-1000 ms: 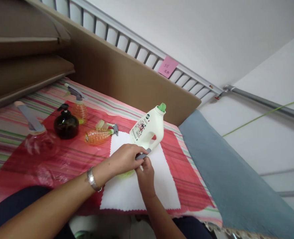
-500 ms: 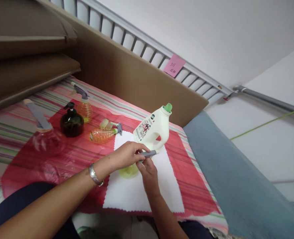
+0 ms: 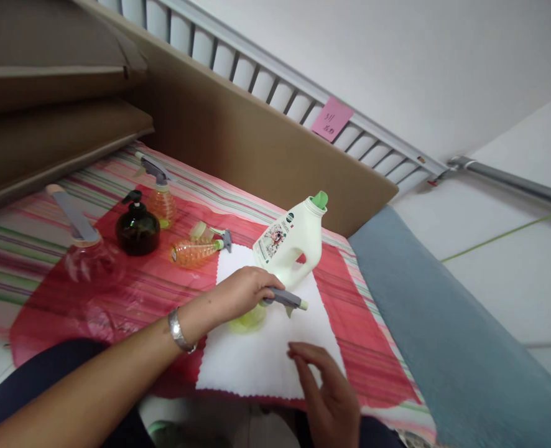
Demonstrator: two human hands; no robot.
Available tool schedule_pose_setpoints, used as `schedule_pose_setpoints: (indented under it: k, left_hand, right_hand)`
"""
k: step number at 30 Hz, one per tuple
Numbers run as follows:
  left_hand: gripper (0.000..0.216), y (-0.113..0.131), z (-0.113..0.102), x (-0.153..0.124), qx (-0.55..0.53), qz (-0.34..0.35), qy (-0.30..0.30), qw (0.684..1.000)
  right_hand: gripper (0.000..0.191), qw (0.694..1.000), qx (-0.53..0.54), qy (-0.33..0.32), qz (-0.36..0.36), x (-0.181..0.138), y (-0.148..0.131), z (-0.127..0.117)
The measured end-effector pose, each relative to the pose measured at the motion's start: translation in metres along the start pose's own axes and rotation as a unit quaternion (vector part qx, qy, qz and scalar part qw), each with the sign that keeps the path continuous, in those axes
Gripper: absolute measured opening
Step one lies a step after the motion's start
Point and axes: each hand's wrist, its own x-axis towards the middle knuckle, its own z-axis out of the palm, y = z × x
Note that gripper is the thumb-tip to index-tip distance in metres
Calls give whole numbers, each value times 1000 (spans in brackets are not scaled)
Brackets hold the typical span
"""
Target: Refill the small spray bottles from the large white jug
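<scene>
My left hand (image 3: 252,289) is closed around the neck of a spray bottle. Its grey trigger head (image 3: 288,299) points right, with a pale green nozzle at the tip. Below my wrist shows the bottle's yellow-green clear body (image 3: 248,320), partly hidden by my hand, on a white cloth (image 3: 257,367). Nearer to me, over the cloth's lower right, is my right hand (image 3: 329,386); its thumb and forefinger tips come together with nothing visible in them. Just behind the sprayer stands a pale green detergent jug (image 3: 303,233) with a green spout.
Left of the cloth are an orange spray bottle (image 3: 194,252) on its side, an upright orange one (image 3: 162,208), a dark pump bottle (image 3: 138,230) and a clear bottle with a grey sprayer (image 3: 91,258). A cardboard panel (image 3: 257,155) stands behind.
My right hand has come off the sprayer and moved down toward me. The trigger head now points further right and down in my left hand, its trigger showing.
</scene>
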Motion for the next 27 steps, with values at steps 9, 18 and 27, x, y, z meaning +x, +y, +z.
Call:
schedule_pose_setpoints:
  k: [9,18,27]
  left_hand:
    - [15,0,-4,-2,-77,-50,3,996]
    - [32,-33,1,-11,-251,-135,66,956]
    - [33,-45,40,-20,-151,-136,95,974]
  right_hand:
    - [18,972,-169,-160,-42,98,-32,3]
    - [27,952,-231,-164,-113,106,-24,14]
    - [28,932,-284,-194,-111,116,-26,13]
